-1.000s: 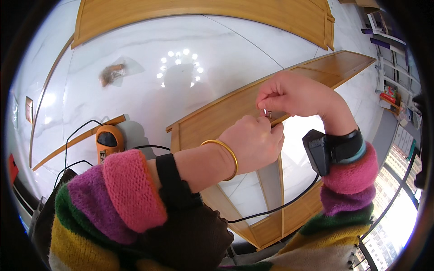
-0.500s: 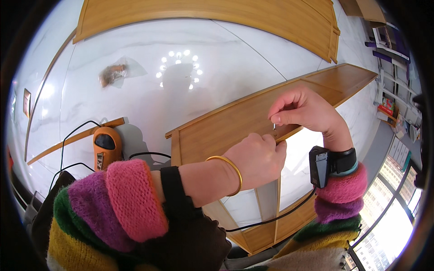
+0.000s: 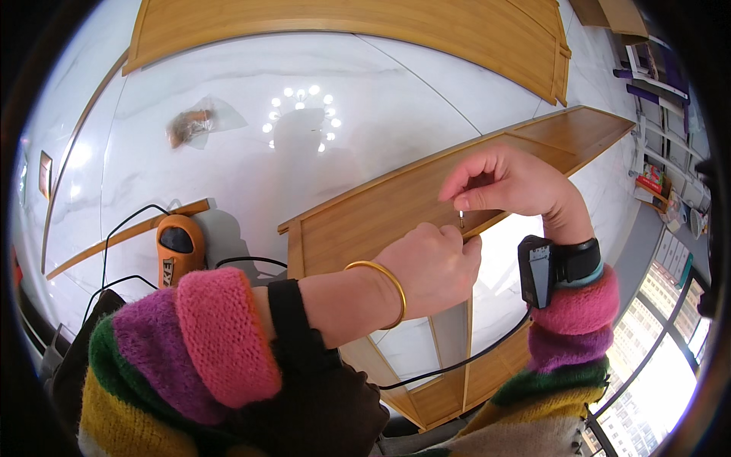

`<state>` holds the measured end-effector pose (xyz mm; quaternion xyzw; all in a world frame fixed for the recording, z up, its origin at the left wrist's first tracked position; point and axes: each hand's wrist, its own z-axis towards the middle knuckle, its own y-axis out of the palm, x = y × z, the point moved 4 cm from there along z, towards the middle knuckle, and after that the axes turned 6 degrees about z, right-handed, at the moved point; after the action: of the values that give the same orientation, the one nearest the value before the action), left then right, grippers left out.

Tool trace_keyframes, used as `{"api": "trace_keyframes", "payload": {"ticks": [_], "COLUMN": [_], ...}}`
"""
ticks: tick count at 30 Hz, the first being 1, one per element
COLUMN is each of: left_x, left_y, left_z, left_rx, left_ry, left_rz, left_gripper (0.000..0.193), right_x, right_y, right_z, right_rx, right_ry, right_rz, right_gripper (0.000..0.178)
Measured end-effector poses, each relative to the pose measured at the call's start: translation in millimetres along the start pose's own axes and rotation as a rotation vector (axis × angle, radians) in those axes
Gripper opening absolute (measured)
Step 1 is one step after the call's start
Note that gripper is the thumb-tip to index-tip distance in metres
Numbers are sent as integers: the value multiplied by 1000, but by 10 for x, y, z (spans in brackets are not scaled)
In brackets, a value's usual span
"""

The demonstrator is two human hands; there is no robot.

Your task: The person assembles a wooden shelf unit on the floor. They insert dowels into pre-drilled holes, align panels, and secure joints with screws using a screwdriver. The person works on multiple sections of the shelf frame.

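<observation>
One small screw (image 3: 461, 221) is now hanging pinched under the right hand (image 3: 509, 183), nearing the shelf board (image 3: 381, 221); left hand (image 3: 434, 266) is staying fisted, steadying beneath.

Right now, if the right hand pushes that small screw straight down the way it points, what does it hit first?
Most likely the edge of the wooden panel just below the screw pinched in the right hand. The left hand sits close beside; depth is unclear.
</observation>
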<state>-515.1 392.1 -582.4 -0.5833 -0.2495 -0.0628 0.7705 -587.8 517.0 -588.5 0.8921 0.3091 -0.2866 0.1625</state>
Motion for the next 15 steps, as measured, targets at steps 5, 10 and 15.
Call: {"api": "trace_keyframes", "payload": {"ticks": [5, 10, 15], "left_x": [6, 2, -8], "left_y": [3, -11, -18], "left_z": [3, -2, 8], "left_rx": [1, -1, 3], "left_ry": [15, -4, -16], "left_rz": [6, 4, -36], "left_gripper": [28, 28, 25], "right_x": [-146, -248, -167], "right_y": [26, 73, 73], "right_z": [54, 8, -18], "right_rx": [-78, 28, 39], "right_ry": [60, 120, 68], "right_rz": [-154, -296, -270], "right_gripper": [18, 20, 15]}}
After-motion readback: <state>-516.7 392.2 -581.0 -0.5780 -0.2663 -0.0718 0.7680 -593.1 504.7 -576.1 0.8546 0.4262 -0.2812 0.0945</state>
